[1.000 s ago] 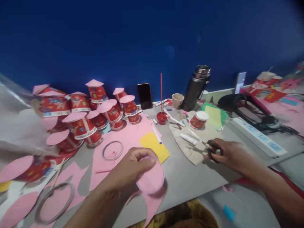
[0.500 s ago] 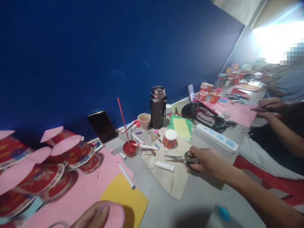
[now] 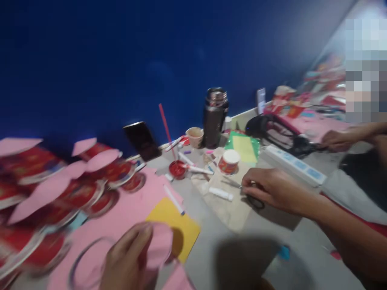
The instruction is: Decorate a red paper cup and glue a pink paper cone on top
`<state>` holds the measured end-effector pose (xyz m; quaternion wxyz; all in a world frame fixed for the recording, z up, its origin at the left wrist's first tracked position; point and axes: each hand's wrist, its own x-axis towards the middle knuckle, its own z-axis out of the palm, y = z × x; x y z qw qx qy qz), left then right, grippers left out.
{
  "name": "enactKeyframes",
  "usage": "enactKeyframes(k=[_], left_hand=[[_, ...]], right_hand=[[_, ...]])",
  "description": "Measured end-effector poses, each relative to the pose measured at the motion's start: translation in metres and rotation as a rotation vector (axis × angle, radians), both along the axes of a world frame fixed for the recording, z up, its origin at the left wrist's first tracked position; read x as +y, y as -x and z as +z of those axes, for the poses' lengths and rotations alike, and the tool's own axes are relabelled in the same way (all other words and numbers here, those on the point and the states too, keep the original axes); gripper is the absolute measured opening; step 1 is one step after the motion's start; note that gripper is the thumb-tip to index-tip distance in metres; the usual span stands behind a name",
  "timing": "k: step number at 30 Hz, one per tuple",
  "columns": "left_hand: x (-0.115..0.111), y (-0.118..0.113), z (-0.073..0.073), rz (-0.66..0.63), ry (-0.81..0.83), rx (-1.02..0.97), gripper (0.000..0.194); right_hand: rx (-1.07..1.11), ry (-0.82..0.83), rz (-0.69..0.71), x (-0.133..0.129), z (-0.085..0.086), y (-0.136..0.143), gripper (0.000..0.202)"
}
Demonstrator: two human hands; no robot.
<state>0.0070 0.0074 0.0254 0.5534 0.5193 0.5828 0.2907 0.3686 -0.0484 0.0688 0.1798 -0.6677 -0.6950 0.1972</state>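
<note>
Between the thumb and fingers of my left hand (image 3: 127, 255) is a rounded piece of pink paper (image 3: 161, 241), held low over the table. My right hand (image 3: 267, 188) is closed on a pair of scissors (image 3: 256, 202) near the pivot. Their blades point left above a beige cloth (image 3: 232, 215), and the dark handle loops hang below my fingers. Left of the blades lies a capped white tube (image 3: 221, 193). A red patterned paper cup (image 3: 229, 164) rests upside down just behind them. Motion blurs both hands somewhat.
Red paper cups with pink paper tops (image 3: 99, 161) crowd the left side. A yellow sheet (image 3: 178, 225), a dish of red paste (image 3: 177, 170), a dark flask (image 3: 215, 119), a phone (image 3: 142, 141) and a power strip (image 3: 294, 165) stand around. Another person's hand (image 3: 334, 141) is at right.
The view has shifted, so most things sit farther right. My left hand has come further into view with the pink paper. My right hand's grip has moved from the scissors' handle loops toward the pivot.
</note>
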Motion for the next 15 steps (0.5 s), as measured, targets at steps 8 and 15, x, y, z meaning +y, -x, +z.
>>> enactKeyframes(k=[8,15], left_hand=[[-0.01,-0.017,-0.001,0.311,-0.1,-0.326,0.022],[-0.013,-0.011,-0.004,0.192,0.1,-0.576,0.032]], right_hand=[[0.899,0.457,0.223,0.044,-0.035,0.155,0.053],[1.148,0.518,0.049,0.053,-0.065,0.165,0.05]])
